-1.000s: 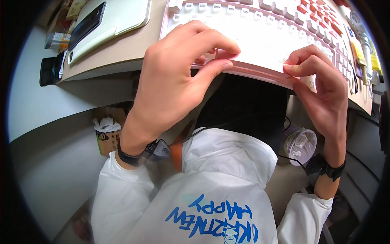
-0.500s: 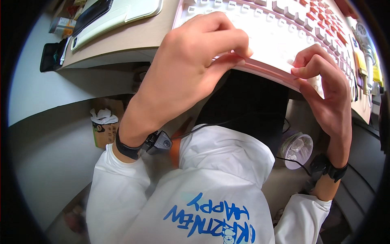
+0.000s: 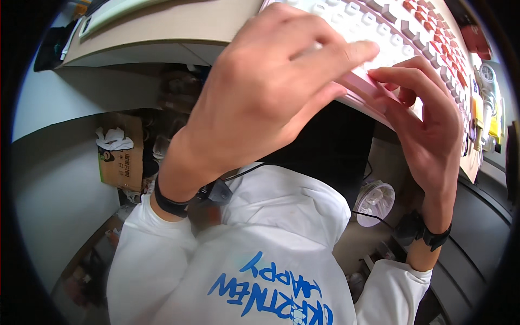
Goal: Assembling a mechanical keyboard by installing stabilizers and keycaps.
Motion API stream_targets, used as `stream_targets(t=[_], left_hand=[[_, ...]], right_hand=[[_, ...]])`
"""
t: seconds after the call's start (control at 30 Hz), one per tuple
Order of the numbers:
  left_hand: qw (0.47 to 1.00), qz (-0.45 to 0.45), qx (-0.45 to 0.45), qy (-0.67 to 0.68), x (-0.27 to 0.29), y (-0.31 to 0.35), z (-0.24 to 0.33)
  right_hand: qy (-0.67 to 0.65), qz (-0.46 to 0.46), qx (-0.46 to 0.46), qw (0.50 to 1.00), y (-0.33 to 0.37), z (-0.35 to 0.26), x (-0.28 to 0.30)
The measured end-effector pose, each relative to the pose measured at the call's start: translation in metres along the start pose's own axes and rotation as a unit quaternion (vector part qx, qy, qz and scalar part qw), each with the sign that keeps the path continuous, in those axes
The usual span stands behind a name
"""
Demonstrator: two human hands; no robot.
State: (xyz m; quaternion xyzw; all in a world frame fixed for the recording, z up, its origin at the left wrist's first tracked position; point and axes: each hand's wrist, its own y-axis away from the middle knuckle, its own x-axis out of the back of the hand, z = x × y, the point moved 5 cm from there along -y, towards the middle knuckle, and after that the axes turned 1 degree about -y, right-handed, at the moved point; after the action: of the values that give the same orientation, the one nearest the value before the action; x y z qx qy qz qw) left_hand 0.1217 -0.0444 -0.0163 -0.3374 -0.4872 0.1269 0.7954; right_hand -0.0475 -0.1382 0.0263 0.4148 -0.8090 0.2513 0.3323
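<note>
Where hands (image 3: 265,81) curl close, pink keyboard (image 3: 402,42), desk (image 3: 200,23)

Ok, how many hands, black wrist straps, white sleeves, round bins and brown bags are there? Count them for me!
Hands: 2 (left hand, right hand at the pink edge)
Black wrist straps: 2
White sleeves: 2
Round bin: 1
Brown bag: 1
Total: 8

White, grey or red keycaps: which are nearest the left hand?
The white keycaps, beside the left hand; the grey keycaps and red keycaps lie beyond them.
</note>
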Motion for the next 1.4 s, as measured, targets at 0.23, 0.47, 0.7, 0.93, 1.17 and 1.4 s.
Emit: stream_targets(t=[0.23,0.47,0.7,0.93,1.17,1.4], left_hand=[[0.992,0.079,-0.034,-0.097,-0.02,0.018,-0.017],[0.923,0.372,-0.095,-0.016,-0.038,0.02,-0.02],[0.927,0.356,-0.104,-0.056,-0.033,0.019,-0.023],[0.902,0.4,-0.147,-0.071,-0.034,0.017,-0.029],[0.911,0.383,-0.131,-0.076,-0.029,0.017,-0.026],[0.943,0.271,-0.14,-0.13,0.002,0.007,0.001]], right_hand=[[-0.009,-0.034,-0.018,0.999,0.001,0.01,0.002],[0.025,-0.08,-0.051,0.995,-0.001,0.012,0.016],[0.024,-0.091,-0.043,0.995,-0.004,0.017,0.016],[0.027,-0.08,-0.081,0.993,-0.009,0.0,0.012],[0.044,-0.077,-0.113,0.99,-0.013,-0.009,0.015],[-0.025,-0.095,-0.071,0.993,-0.015,-0.006,0.026]])
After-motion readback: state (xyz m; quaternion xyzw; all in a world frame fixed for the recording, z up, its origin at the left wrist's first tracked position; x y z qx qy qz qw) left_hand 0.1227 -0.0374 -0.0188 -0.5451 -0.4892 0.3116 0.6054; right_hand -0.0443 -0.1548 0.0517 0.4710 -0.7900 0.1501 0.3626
